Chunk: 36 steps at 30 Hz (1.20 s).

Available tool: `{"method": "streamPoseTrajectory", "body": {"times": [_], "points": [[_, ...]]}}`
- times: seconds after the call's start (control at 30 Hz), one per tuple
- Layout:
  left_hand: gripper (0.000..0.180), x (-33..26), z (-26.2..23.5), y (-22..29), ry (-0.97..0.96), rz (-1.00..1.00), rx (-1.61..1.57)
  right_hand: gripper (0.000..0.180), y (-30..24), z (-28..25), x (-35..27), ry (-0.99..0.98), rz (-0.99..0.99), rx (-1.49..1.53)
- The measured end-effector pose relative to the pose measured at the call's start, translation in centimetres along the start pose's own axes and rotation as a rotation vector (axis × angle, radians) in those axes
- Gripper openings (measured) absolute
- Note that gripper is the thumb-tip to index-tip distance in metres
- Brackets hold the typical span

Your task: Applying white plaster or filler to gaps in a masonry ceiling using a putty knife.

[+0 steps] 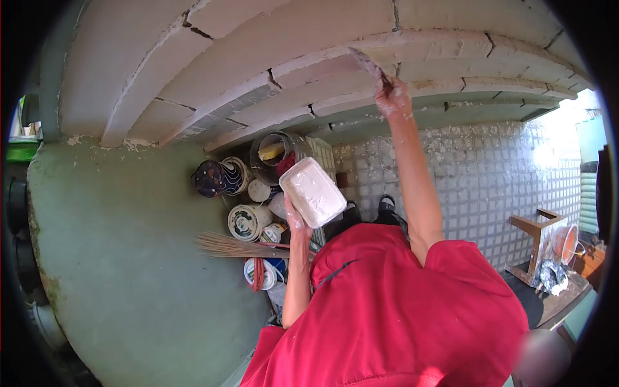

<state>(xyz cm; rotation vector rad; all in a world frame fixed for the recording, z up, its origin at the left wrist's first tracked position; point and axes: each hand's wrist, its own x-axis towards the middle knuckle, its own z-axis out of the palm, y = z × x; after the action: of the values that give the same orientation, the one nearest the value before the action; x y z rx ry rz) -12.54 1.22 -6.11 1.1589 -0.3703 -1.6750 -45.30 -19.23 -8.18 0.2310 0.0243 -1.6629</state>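
My left hand [296, 218] is closed on the near side of a white rectangular tub [282, 180], holding it up in front of my body. Smooth white paste [316, 190] fills the tub. Stretched far forward, my right hand [394, 101] grips a putty knife [366, 62] smeared with white. Its blade points up and to the left, close to a pale beam [329, 69] with dark cracks across it; whether the blade touches the surface I cannot tell. White smears mark the fingers of both hands.
Several paint buckets [250, 222] stand by the green wall [148, 238] at left, beside a bundle of thin sticks [222, 245]. Splatters dot the tiled floor [461, 161]. A wooden stool [536, 248] sits at far right. More cracked beams [445, 48] cross the top.
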Motion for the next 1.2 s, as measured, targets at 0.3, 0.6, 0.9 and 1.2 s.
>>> {"method": "streamPoseTrajectory", "body": {"times": [0.3,0.6,0.9,1.2], "points": [[0.065,-0.2,1.9,-1.1,-0.028,-0.012,0.015,0.032,-9.4,3.1,-0.8,-0.16,0.072,0.042],[0.06,0.3,1.6,-2.2,-0.063,-0.071,-0.034,0.032,-12.8,6.6,-5.7,-0.106,0.066,-0.494],[0.062,0.7,1.3,-2.5,-0.05,-0.065,-0.071,0.027,-10.9,7.0,-6.6,0.065,-0.197,-1.237],[0.064,0.9,1.0,-2.3,-0.088,-0.065,-0.091,0.024,-12.7,10.1,1.2,0.192,-0.236,-1.117]]}}
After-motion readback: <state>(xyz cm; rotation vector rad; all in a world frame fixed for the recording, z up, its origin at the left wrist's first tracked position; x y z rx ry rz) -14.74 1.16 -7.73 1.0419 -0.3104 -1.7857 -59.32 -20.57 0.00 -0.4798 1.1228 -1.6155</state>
